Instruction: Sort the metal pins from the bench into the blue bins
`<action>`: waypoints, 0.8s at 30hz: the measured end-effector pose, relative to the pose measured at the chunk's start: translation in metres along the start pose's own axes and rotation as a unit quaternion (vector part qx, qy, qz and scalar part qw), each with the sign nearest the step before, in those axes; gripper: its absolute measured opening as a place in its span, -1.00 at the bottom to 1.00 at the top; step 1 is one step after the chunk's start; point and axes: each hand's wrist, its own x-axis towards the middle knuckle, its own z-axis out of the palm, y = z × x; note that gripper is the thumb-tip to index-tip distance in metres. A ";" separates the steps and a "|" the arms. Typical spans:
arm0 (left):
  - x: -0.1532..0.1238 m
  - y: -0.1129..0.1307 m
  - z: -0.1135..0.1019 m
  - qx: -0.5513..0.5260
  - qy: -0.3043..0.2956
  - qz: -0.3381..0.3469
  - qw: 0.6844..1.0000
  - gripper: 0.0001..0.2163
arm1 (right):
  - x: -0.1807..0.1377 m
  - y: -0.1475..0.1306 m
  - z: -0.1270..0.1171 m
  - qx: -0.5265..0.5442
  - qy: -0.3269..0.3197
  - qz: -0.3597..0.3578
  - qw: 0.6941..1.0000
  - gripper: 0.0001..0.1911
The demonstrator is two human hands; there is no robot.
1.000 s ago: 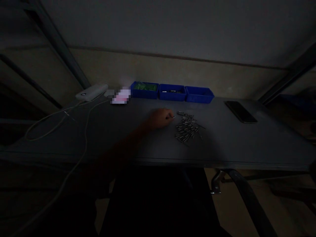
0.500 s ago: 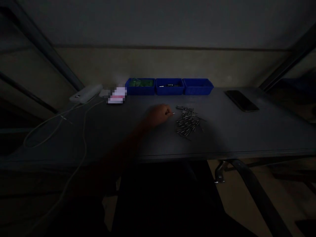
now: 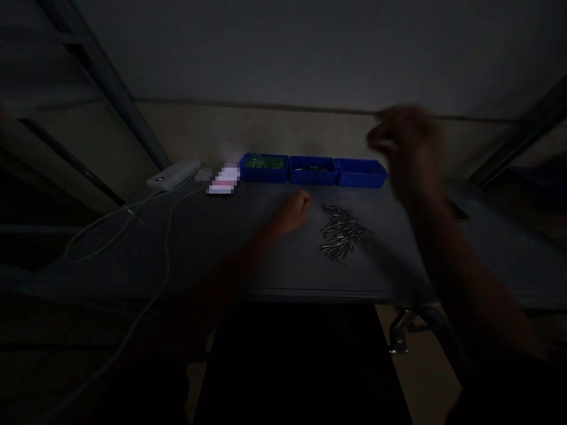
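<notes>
The scene is very dark. My left hand (image 3: 293,211) rests on the grey table (image 3: 221,254) just left of a heap of small metal pins (image 3: 342,234), its fingers curled shut; what they hold, if anything, is too small to make out. My right hand (image 3: 405,147) is raised in the air above the right part of the table, near the rightmost blue bin (image 3: 359,173), and is smeared by motion, so its fingers cannot be read.
Three blue bins stand in a row at the back: the left bin (image 3: 263,167) with green contents, the middle bin (image 3: 312,170). A white power bank (image 3: 173,175) with cables (image 3: 165,248) lies at back left. A metal clamp (image 3: 398,330) hangs under the front edge.
My right hand has come into view, raised over the right side of the table. My left hand stays beside the pins; the small pin tip that showed at its fingers earlier is now hidden.
</notes>
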 end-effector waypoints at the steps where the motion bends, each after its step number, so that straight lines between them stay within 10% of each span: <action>1: 0.001 -0.002 0.000 -0.012 0.003 -0.011 1.000 -0.90 | -0.004 0.003 0.013 -0.006 -0.011 0.016 1.000 -0.69; 7: 0.004 -0.008 -0.006 -0.072 0.012 -0.041 0.997 -0.84 | -0.040 0.030 0.082 -0.053 -0.172 -0.003 0.984 -0.80; 24: 0.004 -0.005 -0.009 -0.102 0.012 -0.034 0.994 -0.74 | -0.046 0.043 0.072 -0.111 -0.098 0.021 0.989 -0.60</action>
